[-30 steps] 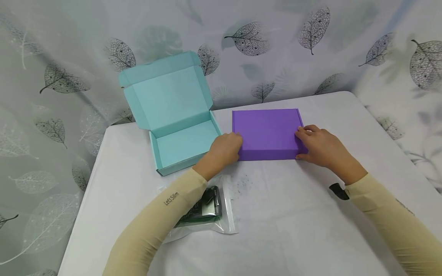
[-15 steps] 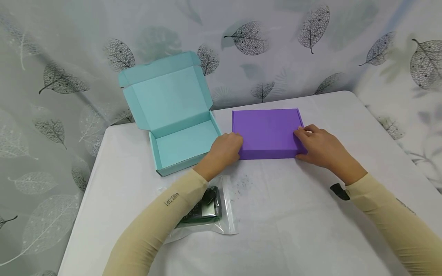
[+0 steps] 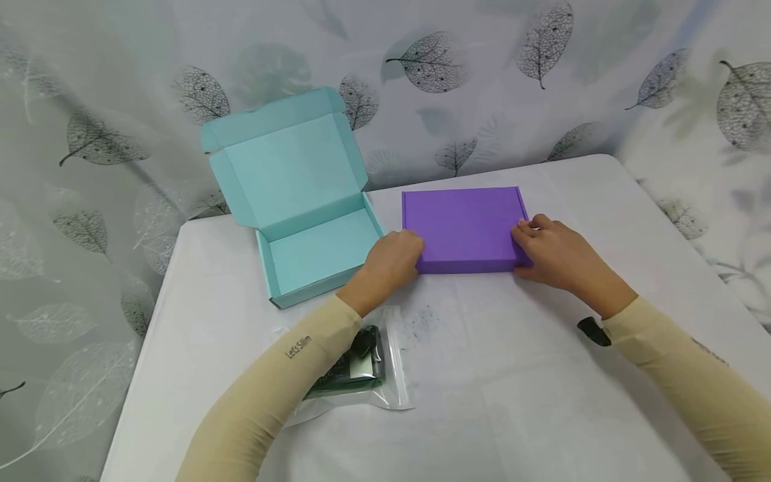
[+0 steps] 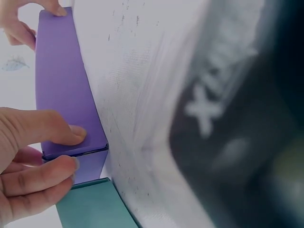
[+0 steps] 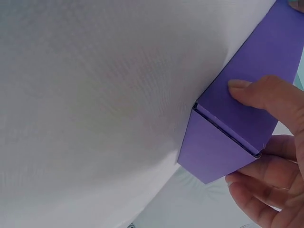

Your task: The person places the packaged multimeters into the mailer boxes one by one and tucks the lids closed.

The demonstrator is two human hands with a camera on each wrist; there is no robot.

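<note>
A closed purple cardboard box [image 3: 466, 224] lies on the white-covered table, its front face toward me. My left hand [image 3: 391, 261] grips its near left corner. In the left wrist view the thumb [image 4: 71, 135] lies on the front face and the fingers [image 4: 42, 175] bend at the side. At the near right corner my right hand [image 3: 557, 254] holds the box likewise; the right wrist view has that thumb [image 5: 242, 90] on the front face and fingers curled by the end. A teal box [image 3: 319, 248] stands open just left, its lid raised and its inside bare.
A clear zip bag [image 3: 391, 395] with dark and green contents lies near me, partly under my left forearm. A leaf-patterned curtain [image 3: 434, 134] hangs behind the table's back edge. A small black piece [image 3: 593, 331] shows by my right cuff.
The purple box's near edge has shifted slightly away from me, both hands staying on its corners. The head view has drifted a little. The teal box and bag lie as before.
</note>
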